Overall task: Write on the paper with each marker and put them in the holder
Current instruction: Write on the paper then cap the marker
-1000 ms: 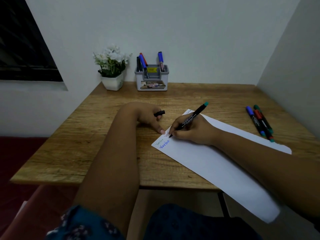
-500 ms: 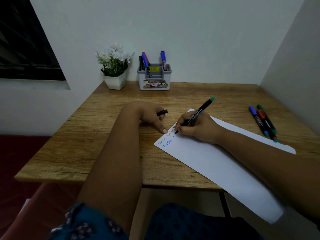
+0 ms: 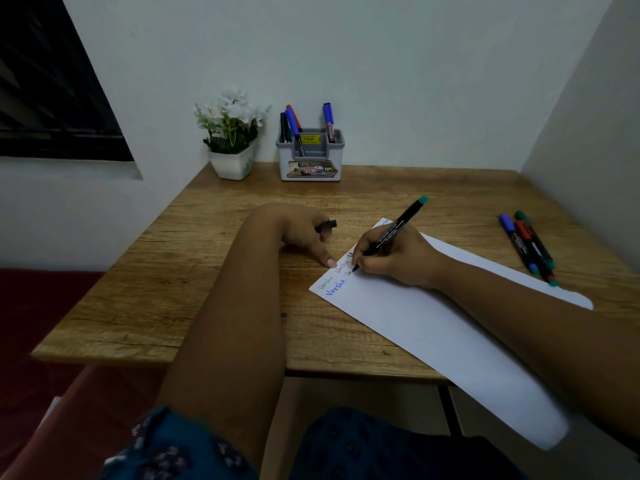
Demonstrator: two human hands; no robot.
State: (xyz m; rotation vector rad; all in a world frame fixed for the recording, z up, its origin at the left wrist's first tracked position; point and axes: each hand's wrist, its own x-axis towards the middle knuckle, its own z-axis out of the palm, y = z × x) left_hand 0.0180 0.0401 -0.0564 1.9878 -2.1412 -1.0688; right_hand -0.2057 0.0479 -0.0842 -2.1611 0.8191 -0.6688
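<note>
Both hands (image 3: 398, 258) at paper (image 3: 433, 327) top; marker (image 3: 394, 230) in rt.

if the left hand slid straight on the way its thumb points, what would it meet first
The left hand grips a black cap, and its thumb points down-right at the near corner of the paper. It would probably meet the paper's edge first, then the right hand writing with the marker.

Holder (image 3: 310, 157) behind paper (image 3: 433, 323); markers (image 3: 528, 244) seemingly just right.
</note>
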